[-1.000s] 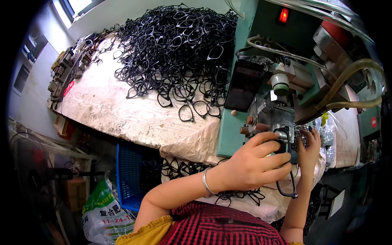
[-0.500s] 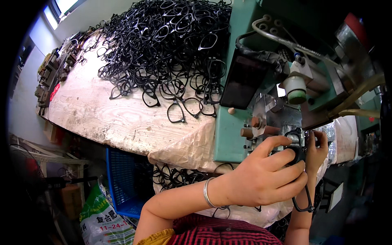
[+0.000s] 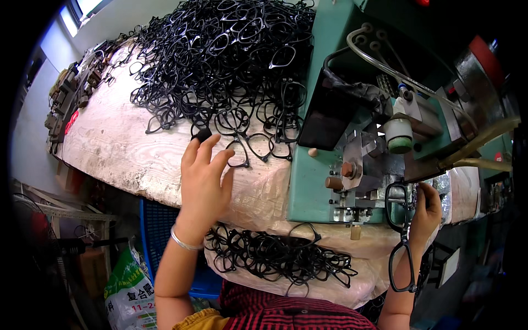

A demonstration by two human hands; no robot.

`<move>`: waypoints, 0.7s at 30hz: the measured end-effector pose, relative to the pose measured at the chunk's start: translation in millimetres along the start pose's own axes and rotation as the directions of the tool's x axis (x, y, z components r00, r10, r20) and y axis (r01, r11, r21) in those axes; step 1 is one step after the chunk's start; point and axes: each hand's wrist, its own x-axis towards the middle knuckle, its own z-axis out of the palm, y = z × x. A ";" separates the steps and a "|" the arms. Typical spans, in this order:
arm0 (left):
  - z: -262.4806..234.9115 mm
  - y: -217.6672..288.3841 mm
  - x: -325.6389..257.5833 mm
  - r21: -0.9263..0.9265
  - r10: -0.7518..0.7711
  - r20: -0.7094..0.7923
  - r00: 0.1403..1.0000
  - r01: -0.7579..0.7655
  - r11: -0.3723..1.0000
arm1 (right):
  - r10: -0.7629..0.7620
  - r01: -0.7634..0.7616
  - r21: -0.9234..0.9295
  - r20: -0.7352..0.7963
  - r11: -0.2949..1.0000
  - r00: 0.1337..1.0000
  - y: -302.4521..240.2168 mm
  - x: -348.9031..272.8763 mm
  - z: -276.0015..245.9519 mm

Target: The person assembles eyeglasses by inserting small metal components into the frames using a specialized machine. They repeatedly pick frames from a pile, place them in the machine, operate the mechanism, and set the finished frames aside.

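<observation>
My left hand reaches over the table at the near edge of a big heap of black eyeglass frames. Its fingers are spread, and something black covers or lies at one fingertip. A loose frame lies just beside its fingers. On the right, my right hand pinches a black eyeglass frame, whose two rims hang one above the other beside the metal fixture of a green machine. The fingertips on that frame are partly hidden.
A smaller pile of black frames lies on plastic sheeting close to my body. A blue crate stands below the table's left front edge, near a green and white sack. A dark phone-like slab leans on the machine.
My left hand has left the frame by the fixture and swung left to the heap's edge, its fingers opening. My right hand keeps the frame nearly in place.
</observation>
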 end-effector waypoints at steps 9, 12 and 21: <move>5.7 -32.3 15.4 -0.302 0.184 0.174 0.967 -0.125 0.945 | 0.130 -0.141 0.244 0.062 0.960 0.990 -12.6 7.8 14.4; -7.3 -13.6 17.9 -0.683 -0.137 0.137 0.981 0.194 0.705 | 0.136 -0.144 0.208 0.056 0.967 0.989 -2.9 7.9 9.7; 49.9 -17.4 -4.8 -0.880 -0.402 0.159 0.902 0.314 0.357 | 0.060 -0.097 0.268 0.141 0.959 0.988 -58.3 -21.2 -5.1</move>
